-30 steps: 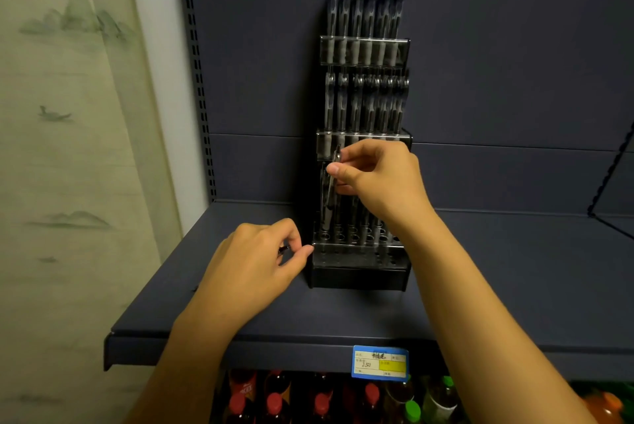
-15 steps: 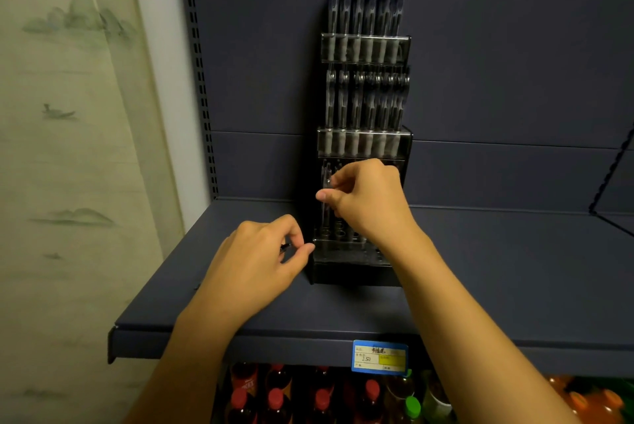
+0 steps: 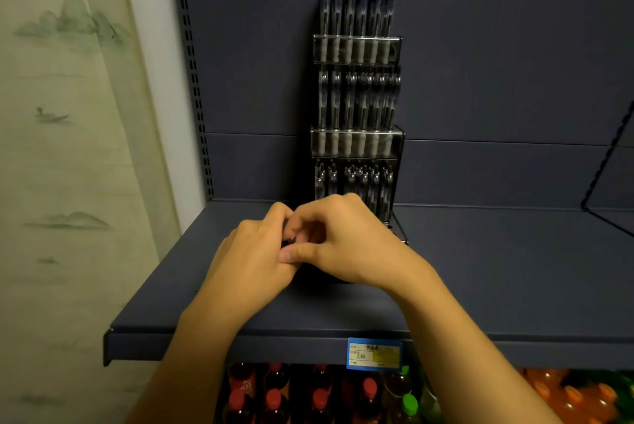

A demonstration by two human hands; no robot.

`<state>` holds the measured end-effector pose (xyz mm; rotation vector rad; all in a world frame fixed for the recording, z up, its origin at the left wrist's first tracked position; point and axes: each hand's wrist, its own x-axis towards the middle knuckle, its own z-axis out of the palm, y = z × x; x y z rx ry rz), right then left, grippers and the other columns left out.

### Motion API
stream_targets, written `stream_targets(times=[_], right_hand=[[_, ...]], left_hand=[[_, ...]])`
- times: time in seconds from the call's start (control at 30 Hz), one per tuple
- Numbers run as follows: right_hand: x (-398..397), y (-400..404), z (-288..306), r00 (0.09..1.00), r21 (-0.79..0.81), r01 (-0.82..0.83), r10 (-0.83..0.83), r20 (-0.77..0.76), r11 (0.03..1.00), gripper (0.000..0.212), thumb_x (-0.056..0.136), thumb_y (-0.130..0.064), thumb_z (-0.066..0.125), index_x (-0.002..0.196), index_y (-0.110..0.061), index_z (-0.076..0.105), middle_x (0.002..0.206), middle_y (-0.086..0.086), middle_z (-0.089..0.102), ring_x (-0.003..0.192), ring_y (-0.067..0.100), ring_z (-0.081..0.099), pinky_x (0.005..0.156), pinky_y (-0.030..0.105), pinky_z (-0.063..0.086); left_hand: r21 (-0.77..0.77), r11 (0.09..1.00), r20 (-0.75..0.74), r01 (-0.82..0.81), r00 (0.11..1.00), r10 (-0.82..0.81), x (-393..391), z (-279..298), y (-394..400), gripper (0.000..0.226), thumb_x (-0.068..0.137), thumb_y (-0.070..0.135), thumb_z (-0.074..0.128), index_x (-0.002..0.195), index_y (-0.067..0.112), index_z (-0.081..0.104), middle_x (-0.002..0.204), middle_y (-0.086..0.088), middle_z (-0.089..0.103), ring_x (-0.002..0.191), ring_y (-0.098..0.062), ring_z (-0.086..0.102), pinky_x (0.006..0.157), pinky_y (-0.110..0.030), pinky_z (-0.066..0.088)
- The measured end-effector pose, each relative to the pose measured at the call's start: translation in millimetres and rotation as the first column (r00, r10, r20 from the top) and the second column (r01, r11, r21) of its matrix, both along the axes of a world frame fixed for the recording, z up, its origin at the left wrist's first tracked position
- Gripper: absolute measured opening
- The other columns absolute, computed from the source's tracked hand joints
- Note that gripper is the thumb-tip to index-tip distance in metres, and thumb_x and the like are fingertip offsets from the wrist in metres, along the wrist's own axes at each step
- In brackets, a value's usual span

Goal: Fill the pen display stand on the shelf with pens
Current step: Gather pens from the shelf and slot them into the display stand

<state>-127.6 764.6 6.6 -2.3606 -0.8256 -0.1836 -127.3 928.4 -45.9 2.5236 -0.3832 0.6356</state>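
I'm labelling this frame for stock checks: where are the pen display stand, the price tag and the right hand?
pen display stand (image 3: 356, 144): head view, middle clear rail.
price tag (image 3: 374, 354): head view, label centre.
right hand (image 3: 346, 245): head view, back of hand.

There was only one view, from a camera on the person's head. It looked forward and a little down at the shelf (image 3: 480, 279), from near, about an arm's reach. The stand (image 3: 356, 142) stood in the upper centre of the frame. Both forearms entered from the bottom edge, and the hands met in the centre. The curtain (image 3: 68, 149) filled the left side, and bottles (image 3: 274, 396) showed along the bottom edge.
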Motion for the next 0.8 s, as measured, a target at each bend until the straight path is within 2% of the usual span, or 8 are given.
stream_targets(times=[0.2, 0.33, 0.47, 0.57, 0.6, 0.67, 0.8], right_hand=[[4.0, -2.1, -9.4, 1.000, 0.098, -0.009, 0.008, 0.011, 0.995, 0.004, 0.083, -0.021, 0.082, 0.082, -0.020, 0.078, 0.076, -0.008, 0.073, 0.076, 0.004, 0.066, 0.068, 0.013, 0.050], [3.0, -10.6, -7.4, 0.998, 0.114, 0.058, -0.059, 0.009, 0.992, 0.007, 0.088, -0.016, 0.078, 0.081, -0.015, 0.076, 0.067, -0.005, 0.070, 0.065, 0.006, 0.068, 0.066, 0.023, 0.058], [5.7, -24.5, -1.9, 0.988, 0.336, 0.125, -0.084, -0.132, 0.934, 0.011, 0.094, -0.005, 0.069, 0.083, -0.008, 0.069, 0.072, 0.010, 0.073, 0.063, 0.020, 0.074, 0.060, 0.036, 0.063], [5.2, -22.1, -1.1, 0.966, 0.439, 0.121, -0.004, -0.258, 0.890, 0.004, 0.095, -0.008, 0.068, 0.092, -0.005, 0.067, 0.079, 0.015, 0.075, 0.070, 0.030, 0.075, 0.066, 0.045, 0.064], [4.9, -20.1, -2.2, 0.954, 0.465, 0.133, 0.013, -0.298, 0.875, 0.007, 0.093, -0.010, 0.071, 0.095, -0.004, 0.066, 0.080, 0.017, 0.075, 0.072, 0.032, 0.075, 0.069, 0.047, 0.064], [5.7, -17.3, -3.5, 0.940, 0.466, 0.163, 0.007, -0.341, 0.870, 0.015, 0.088, -0.014, 0.077, 0.096, -0.005, 0.068, 0.081, 0.018, 0.076, 0.074, 0.031, 0.076, 0.073, 0.046, 0.064], [9.9, -17.5, -2.1, 0.927, 0.512, 0.192, 0.016, -0.374, 0.837, 0.009, 0.088, -0.008, 0.076, 0.091, -0.002, 0.070, 0.079, 0.023, 0.074, 0.074, 0.032, 0.076, 0.077, 0.043, 0.064]], left_hand=[[-0.012, 1.000, -0.012, 0.020, 1.000, -0.021, -1.0, -1.9, -2.6, 0.025, 0.086, 0.029, 0.063, 0.094, 0.036, 0.040, 0.070, 0.010, 0.055, 0.065, -0.012, 0.056, 0.052, -0.029, 0.036], [-0.001, 1.000, 0.007, -0.026, 1.000, 0.026, -3.0, -2.5, -2.1, 0.018, 0.087, 0.036, 0.064, 0.093, 0.035, 0.047, 0.069, 0.011, 0.055, 0.066, -0.010, 0.057, 0.054, -0.029, 0.039], [0.105, 0.980, 0.040, -0.167, 0.986, 0.164, -1.5, -3.3, 0.7, 0.017, 0.094, 0.047, 0.058, 0.092, 0.033, 0.048, 0.072, 0.008, 0.058, 0.071, -0.016, 0.059, 0.062, -0.037, 0.050], [0.111, 0.978, 0.055, -0.177, 0.984, 0.172, -0.9, -3.3, -2.9, 0.018, 0.097, 0.044, 0.054, 0.090, 0.030, 0.045, 0.068, 0.004, 0.054, 0.066, -0.016, 0.057, 0.058, -0.036, 0.046], [0.110, 0.979, 0.057, -0.173, 0.984, 0.168, -0.9, -3.4, -4.8, 0.017, 0.097, 0.043, 0.054, 0.091, 0.030, 0.045, 0.068, 0.004, 0.054, 0.066, -0.016, 0.056, 0.057, -0.035, 0.044], [0.107, 0.981, 0.050, -0.159, 0.987, 0.155, -0.7, -3.1, -8.4, 0.015, 0.096, 0.040, 0.055, 0.092, 0.031, 0.044, 0.070, 0.006, 0.053, 0.068, -0.017, 0.056, 0.057, -0.034, 0.042], [0.106, 0.984, 0.036, -0.146, 0.989, 0.143, 1.2, -2.9, -9.9, 0.017, 0.095, 0.045, 0.057, 0.093, 0.033, 0.045, 0.071, 0.008, 0.053, 0.070, -0.015, 0.057, 0.059, -0.033, 0.043]])
